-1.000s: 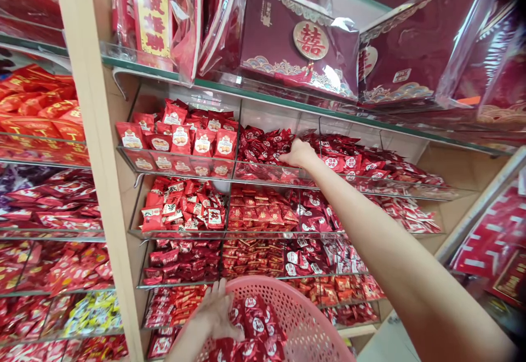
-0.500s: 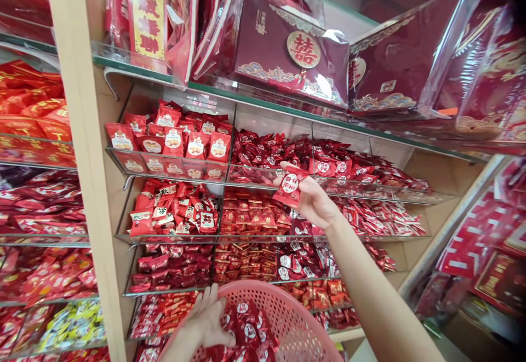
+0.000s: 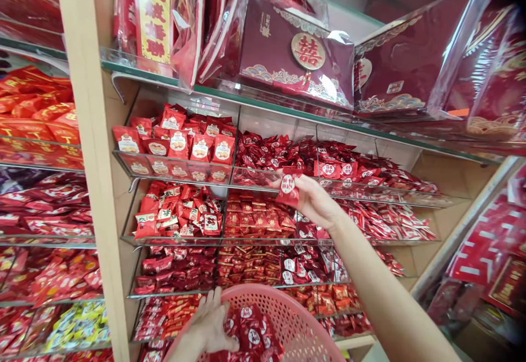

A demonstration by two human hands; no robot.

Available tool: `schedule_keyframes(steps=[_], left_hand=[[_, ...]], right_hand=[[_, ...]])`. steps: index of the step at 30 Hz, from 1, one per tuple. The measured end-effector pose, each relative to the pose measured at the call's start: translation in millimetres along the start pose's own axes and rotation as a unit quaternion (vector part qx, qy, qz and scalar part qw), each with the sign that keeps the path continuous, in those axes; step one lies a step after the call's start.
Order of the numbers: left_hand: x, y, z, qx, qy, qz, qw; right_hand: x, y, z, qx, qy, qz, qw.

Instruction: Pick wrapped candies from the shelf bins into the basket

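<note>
In my right hand point(image 3: 316, 200) is a small red wrapped candy packet point(image 3: 290, 187) with a white round label, pinched between thumb and fingers. It is raised in front of the upper clear shelf bins, close to a bin of dark red packets point(image 3: 267, 151). Below, a pink perforated plastic basket point(image 3: 306, 323) contains a heap of similar dark red packets point(image 3: 252, 329) with white round labels. My left hand point(image 3: 209, 321) lies over the basket's left rim, fingers stretched out and thumb beside the heap. Whether its palm bears on the rim is hidden.
Clear-fronted bins hold red packets with pastry pictures point(image 3: 178, 142) and several other kinds. A glass shelf point(image 3: 263, 102) above carries maroon gift bags point(image 3: 296, 55). A wooden upright point(image 3: 88, 132) stands at left, with more stocked shelves beyond it.
The packet in my right hand has turned to a more upright angle. My left hand stays at the basket rim. The whole view has shifted slightly.
</note>
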State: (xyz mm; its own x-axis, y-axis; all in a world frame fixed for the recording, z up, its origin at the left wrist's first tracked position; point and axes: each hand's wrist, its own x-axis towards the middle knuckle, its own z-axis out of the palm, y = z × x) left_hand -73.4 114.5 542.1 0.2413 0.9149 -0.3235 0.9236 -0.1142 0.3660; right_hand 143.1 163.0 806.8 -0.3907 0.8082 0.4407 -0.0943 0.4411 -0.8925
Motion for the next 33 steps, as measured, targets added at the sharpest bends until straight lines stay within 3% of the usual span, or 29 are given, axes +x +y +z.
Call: schedule_keyframes(steps=[2,3,5,8,9,11,14,17,24,27,31,33], left_hand=[[1,-1,1,-0.005,0.001,-0.003,1.0],[2,-1,1,-0.006,0.001,-0.007,1.0],[2,-1,2,-0.008,0.0,-0.012,1.0],[3,-3,4,-0.006,0.002,-0.01,1.0],[4,-4,5,-0.005,0.002,-0.008,1.0],[8,-7,8,0.0,0.003,-0.009,1.0],[18,-11,15,0.024,0.001,-0.017,1.0],[28,-15,23,0.055,0.005,-0.024,0.998],[24,-12,20,0.055,0.006,-0.027,0.998],[18,-9,13,0.041,0.0,-0.02,0.999],[24,-13,18,0.037,0.003,-0.024,0.999],[30,-16,24,0.037,0.013,-0.026,0.999]], right_hand=[[19,-14,-9,-0.111,0.064,-0.057,0.99],[30,-21,-15,-0.195,0.102,-0.094,0.971],[54,-33,-29,-0.401,0.165,-0.162,0.887],[87,-45,-46,-0.664,0.168,-0.188,0.704],[96,-46,-49,-0.716,0.158,-0.181,0.656],[112,-46,-53,-0.779,0.143,-0.161,0.589],[131,-39,-50,-0.826,0.126,-0.151,0.529],[148,-32,-43,-0.839,0.117,-0.146,0.512],[175,-34,-27,-0.811,0.095,-0.069,0.573],[176,-33,-24,-0.806,0.096,-0.038,0.582],[162,-26,-16,-0.797,0.118,-0.083,0.586],[153,-23,-8,-0.775,0.13,-0.129,0.605]])
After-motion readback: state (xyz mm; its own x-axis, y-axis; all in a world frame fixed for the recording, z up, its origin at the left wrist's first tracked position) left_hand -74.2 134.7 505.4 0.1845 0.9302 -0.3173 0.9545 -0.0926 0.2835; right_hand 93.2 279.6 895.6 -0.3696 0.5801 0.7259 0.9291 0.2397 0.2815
